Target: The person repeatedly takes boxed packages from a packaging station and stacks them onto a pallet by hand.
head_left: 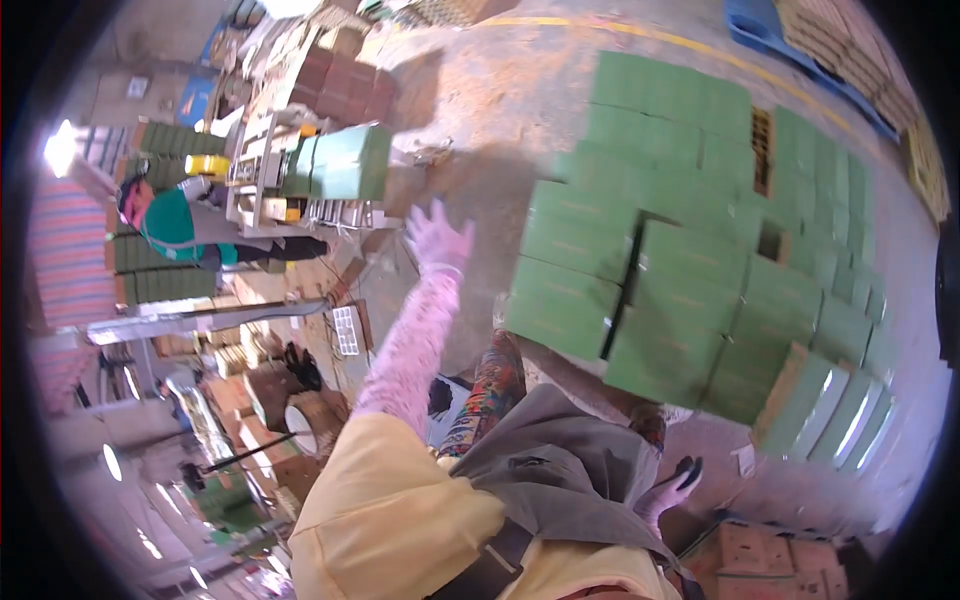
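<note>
Concrete floor (490,215) spreads underfoot. Near five o'clock hangs the right hand (672,492); whether its fingers touch, I cannot tell. At two stand stacked green boxes (685,290); at eleven, the left hand (440,245), fingers spread apart.

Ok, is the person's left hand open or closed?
Open: the left hand, beyond the pink sleeve, has its fingers spread apart, with nothing visible in its grasp.
</note>
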